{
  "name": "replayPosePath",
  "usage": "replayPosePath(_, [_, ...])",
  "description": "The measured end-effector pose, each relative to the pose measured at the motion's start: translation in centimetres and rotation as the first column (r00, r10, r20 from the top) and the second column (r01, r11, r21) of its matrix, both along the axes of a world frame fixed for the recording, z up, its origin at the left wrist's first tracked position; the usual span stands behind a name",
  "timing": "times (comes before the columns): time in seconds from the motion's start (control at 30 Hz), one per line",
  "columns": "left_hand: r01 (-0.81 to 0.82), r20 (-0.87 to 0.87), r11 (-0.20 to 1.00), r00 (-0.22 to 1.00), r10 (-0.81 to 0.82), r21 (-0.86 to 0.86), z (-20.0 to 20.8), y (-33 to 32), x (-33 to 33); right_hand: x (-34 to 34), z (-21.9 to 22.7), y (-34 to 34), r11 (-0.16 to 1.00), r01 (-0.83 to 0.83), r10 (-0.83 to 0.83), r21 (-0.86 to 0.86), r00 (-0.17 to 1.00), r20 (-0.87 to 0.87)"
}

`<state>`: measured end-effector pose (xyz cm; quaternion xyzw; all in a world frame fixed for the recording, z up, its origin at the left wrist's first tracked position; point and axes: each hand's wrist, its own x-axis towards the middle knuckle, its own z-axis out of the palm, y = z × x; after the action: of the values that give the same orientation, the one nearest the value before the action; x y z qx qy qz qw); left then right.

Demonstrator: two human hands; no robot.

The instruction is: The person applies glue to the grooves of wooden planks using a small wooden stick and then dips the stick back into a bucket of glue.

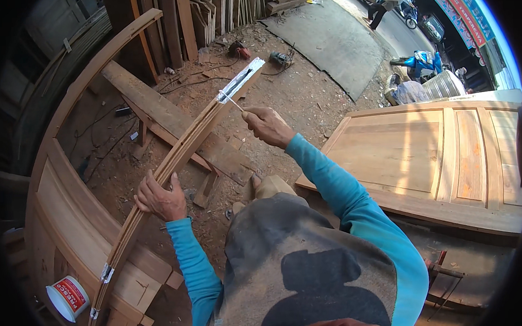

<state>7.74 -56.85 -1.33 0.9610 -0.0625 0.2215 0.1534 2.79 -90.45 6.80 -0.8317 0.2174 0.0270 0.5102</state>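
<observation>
My left hand (161, 196) is wrapped over the edge of a long wooden door frame (170, 158), thumb on one side and fingers on the other. My right hand (268, 126) pinches a thin stick (235, 102) whose tip, coated in white paste, meets the frame's far end. Around a dark slot in that end lies a smear of white paste (248, 77). Smaller white patches show on the same edge at the lower left. A white tub (68, 298) with a red label stands beside them.
A panelled wooden door (393, 152) lies at the right. Beneath the frame, wooden planks (155, 106) form a support. Power tools (239, 50) and cords lie on the dusty ground. Stacked boards (221, 15) lean at the back. A blue motorbike (423, 62) and a person (385, 6) are by the road.
</observation>
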Motion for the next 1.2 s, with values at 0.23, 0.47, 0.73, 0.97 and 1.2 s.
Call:
replayPosePath(0.23, [0.010, -0.015, 1.000, 1.000, -0.010, 0.017, 0.2, -0.5, 0.0, -0.3, -0.1, -2.1, 0.997, -0.071, 0.072, 0.012, 0.996, -0.047])
replayPosePath(0.47, [-0.030, 0.017, 0.999, 0.999, 0.029, 0.028, 0.2, -0.3, 0.0, 0.8, 0.2, -2.3, 0.982, -0.181, 0.187, 0.054, 0.973, -0.134])
replayPosePath(0.73, [-0.040, 0.012, 0.997, 0.999, 0.040, 0.064, 0.0, -0.7, 0.1, 2.3, -0.9, -4.1, 0.952, -0.306, 0.307, 0.030, 0.951, -0.042])
replayPosePath(0.97, [-0.065, 0.011, 0.993, 0.998, 0.065, 0.102, 0.2, -1.0, 0.2, 2.9, -1.5, -7.4, 0.997, 0.066, -0.060, -0.043, 0.990, 0.130])
replayPosePath(1.2, [-0.082, 0.010, 0.989, 0.997, 0.081, 0.120, -0.3, -0.8, 0.1, 3.6, -1.9, -11.0, 0.976, 0.026, -0.022, -0.218, 0.999, 0.023])
